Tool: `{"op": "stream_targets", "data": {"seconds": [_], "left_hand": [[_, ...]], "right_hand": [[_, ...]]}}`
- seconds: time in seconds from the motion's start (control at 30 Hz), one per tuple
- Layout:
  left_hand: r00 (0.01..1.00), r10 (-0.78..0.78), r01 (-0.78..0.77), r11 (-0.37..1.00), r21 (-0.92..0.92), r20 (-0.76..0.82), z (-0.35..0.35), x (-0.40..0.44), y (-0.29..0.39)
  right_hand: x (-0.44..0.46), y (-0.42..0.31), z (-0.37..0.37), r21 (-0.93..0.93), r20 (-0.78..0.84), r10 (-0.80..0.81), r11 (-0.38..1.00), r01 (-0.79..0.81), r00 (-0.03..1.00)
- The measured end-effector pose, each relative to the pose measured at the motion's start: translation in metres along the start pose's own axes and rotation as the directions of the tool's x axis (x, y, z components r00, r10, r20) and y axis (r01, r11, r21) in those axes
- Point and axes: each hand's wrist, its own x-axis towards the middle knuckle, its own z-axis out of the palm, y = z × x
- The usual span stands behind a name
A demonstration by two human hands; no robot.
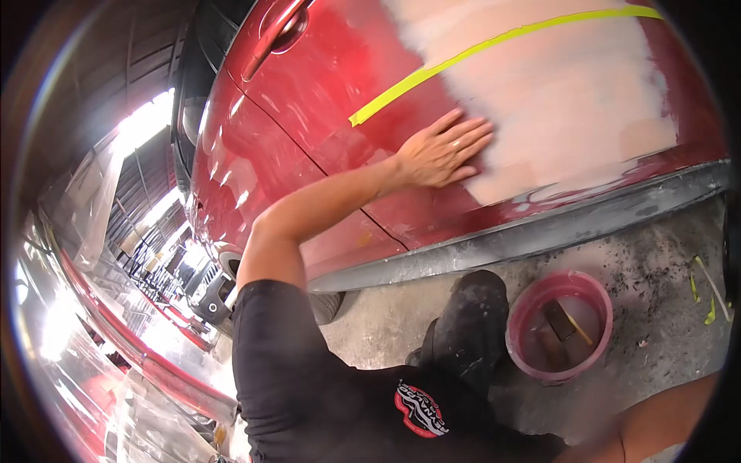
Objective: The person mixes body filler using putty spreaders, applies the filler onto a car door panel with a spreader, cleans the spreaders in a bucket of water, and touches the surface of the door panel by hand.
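Note:
My left hand (444, 150) lies flat with fingers spread on the red car door (386, 170). Its fingertips reach the edge of a pale, sanded filler patch (556, 100), where the red paint fades out unevenly. Above the hand, a strip of yellow-green masking tape (478, 50) runs slantwise across the door and the patch. Only part of my right arm shows at the lower right; the hand itself is out of the picture.
A pink bucket (519, 351) of cloudy water stands on the concrete floor, with a dark block and a yellowish stick in it. The grey sill (540, 220) runs under the door. Tape scraps (710, 312) lie at right. Plastic-covered red bodywork (116, 332) is at left.

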Motion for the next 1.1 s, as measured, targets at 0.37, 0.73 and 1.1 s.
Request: {"op": "stream_targets", "data": {"seconds": [0.37, 0.73, 1.1], "left_hand": [[0.884, 0.199, -0.046, 0.937, 0.345, -0.423, -0.047, 0.345, 0.015], [0.845, 0.153, 0.010, 0.953, 0.302, -0.512, -0.049, 0.436, 0.024], [0.934, 0.071, 0.002, 0.979, 0.204, -0.351, -0.019, 0.175, 0.008]], "right_hand": [[0.008, 0.023, -0.045, -0.188, -0.274, -0.078, 0.982, 0.026, 0.958], [0.027, 0.005, -0.086, -0.286, -0.133, -0.185, 0.948, 0.141, 0.974], [0.013, -0.020, -0.016, -0.214, -0.020, -0.166, 0.964, 0.158, 0.986]]}}
